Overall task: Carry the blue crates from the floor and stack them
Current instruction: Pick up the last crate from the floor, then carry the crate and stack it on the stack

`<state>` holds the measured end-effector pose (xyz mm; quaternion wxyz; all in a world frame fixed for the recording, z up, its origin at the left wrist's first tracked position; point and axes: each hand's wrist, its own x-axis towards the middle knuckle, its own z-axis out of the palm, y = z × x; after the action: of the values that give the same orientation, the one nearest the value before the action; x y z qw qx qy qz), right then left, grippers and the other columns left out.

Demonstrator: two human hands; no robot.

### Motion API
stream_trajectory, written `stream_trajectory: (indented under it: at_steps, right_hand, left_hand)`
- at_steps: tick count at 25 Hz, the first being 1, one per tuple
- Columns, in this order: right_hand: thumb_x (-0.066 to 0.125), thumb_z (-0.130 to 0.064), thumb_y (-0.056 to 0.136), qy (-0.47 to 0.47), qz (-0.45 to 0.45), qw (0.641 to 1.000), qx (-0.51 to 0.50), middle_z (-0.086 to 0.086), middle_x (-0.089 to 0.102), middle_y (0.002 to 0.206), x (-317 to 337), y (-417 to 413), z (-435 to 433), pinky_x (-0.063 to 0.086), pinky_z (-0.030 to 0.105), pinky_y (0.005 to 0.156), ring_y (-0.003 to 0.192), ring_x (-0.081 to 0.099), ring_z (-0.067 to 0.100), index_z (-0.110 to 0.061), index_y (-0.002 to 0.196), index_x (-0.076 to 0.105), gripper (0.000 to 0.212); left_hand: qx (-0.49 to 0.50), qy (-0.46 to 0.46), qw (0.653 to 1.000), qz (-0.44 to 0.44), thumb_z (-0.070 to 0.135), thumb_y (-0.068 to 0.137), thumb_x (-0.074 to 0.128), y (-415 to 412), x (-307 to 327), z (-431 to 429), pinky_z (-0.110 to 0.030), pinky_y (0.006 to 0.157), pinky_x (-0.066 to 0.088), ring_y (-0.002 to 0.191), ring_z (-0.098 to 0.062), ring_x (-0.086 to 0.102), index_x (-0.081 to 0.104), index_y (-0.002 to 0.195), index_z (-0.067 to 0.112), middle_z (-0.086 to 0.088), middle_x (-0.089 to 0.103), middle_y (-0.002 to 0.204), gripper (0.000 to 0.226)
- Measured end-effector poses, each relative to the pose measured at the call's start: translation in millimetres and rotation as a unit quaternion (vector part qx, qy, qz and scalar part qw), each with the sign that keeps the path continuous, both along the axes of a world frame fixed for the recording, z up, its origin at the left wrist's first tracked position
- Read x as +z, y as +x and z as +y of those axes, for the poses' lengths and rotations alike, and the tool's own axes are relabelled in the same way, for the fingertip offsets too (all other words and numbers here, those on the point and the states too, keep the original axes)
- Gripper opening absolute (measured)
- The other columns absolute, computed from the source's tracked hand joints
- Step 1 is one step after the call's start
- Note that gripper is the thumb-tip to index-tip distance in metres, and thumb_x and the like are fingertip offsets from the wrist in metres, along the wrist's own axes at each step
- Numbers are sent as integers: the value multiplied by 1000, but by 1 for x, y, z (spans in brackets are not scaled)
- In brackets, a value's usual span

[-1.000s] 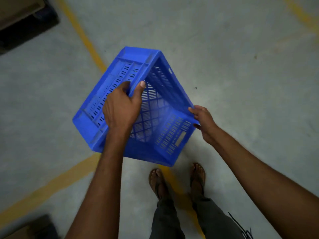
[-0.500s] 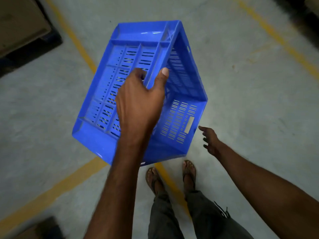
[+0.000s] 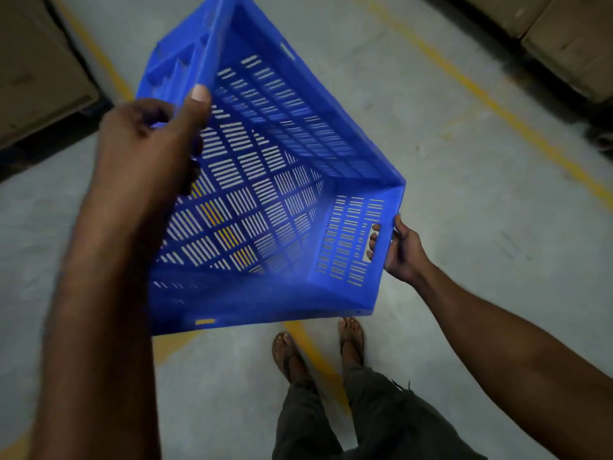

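Aloft, blue crate (image 3: 282, 144) between hands (image 3: 142, 151) (image 3: 403, 250)

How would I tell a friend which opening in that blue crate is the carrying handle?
Find the big blue crate held tilted over the grey floor, then its short end wall nearest the right hand. The handle slot is the single tall opening there with fingers through it, far bigger than the thin slits around it.

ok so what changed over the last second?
The right hand, free half a second ago, has taken hold of the blue slotted plastic crate again, fingers through the handle slot in its end wall. The crate rose nearer the camera. Unchanged: left hand grips the long rim; crate tilted.
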<state>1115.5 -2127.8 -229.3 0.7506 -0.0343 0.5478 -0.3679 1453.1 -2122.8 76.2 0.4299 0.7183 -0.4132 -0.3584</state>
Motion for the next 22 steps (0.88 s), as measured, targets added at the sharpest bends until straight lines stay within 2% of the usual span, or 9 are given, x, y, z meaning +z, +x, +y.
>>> stream_trajectory:
  at_steps: [2, 5, 7, 9, 11, 13, 16, 20, 22]
  right_hand:
    - [48, -66, 95, -19, -31, 999, -13, 8, 70, 93, 10, -14, 7, 51, 42, 83, 83, 68, 23, -16, 103, 68, 54]
    - [46, -68, 96, -34, 10, 999, 27, 9, 71, 105, 26, -26, 9, 51, 42, 83, 92, 69, 26, -21, 112, 65, 54]
    - [42, -70, 97, -20, 52, 996, 76, 8, 72, 100, 34, -29, 8, 50, 39, 75, 86, 71, 25, -23, 113, 61, 53]
    - [36, -68, 99, -1, 95, 989, 110, 8, 72, 87, 38, -33, 5, 56, 34, 65, 71, 71, 22, -21, 113, 56, 53]
    - [33, -67, 100, 10, 120, 985, 120, 7, 69, 76, 41, -40, 8, 55, 30, 58, 62, 69, 20, -19, 110, 55, 54]
    - [32, -67, 100, 18, 128, 986, 106, 4, 69, 72, 43, -48, 10, 51, 27, 51, 59, 70, 18, -20, 102, 55, 52]
    - [33, -66, 101, 21, 140, 985, 93, 3, 72, 78, 47, -57, 14, 52, 25, 45, 62, 73, 16, -20, 99, 52, 49]
    - [34, -67, 100, 5, 187, 975, 122, 7, 64, 90, 55, -63, 10, 49, 24, 44, 62, 73, 17, -19, 100, 49, 51]
    - [32, -68, 100, -2, 213, 967, 141, 6, 62, 89, 62, -65, 7, 46, 25, 51, 60, 72, 15, -19, 101, 49, 51]
  left_hand:
    - [6, 33, 999, 21, 65, 91, 59, 23, -1, 1, -13, 39, 36, 38, -2, 45, 66, 81, 21, 6, 56, 58, 46]
    - [42, 50, 998, 11, 60, 97, 55, 44, -16, 3, -12, 37, 39, 34, -2, 47, 64, 81, 19, 2, 55, 64, 44]
    - [43, 81, 996, 7, 56, 100, 53, 50, -26, 5, -15, 36, 45, 33, -4, 52, 63, 91, 14, -6, 55, 75, 44]
    - [35, 129, 991, 17, 55, 101, 51, 55, -39, 10, -19, 37, 50, 34, -7, 57, 59, 89, 13, -10, 55, 79, 45]
    - [34, 165, 985, 35, 55, 101, 49, 61, -54, 17, -23, 38, 52, 35, -10, 60, 55, 85, 15, -10, 53, 79, 43]
    - [24, 195, 980, 35, 55, 103, 44, 64, -75, 25, -26, 43, 52, 43, -18, 61, 54, 93, 13, -10, 51, 80, 45]
    - [7, 218, 976, -4, 56, 105, 38, 61, -113, 37, -27, 56, 41, 57, -23, 52, 49, 109, 10, -10, 49, 80, 47]
    - [43, 230, 972, 35, 60, 104, 33, 58, -151, 48, -27, 57, 37, 56, -21, 46, 48, 88, 16, -9, 45, 73, 49]
    - [64, 255, 963, 67, 68, 101, 30, 58, -161, 52, -28, 59, 39, 57, -22, 48, 50, 86, 17, -9, 45, 73, 56]
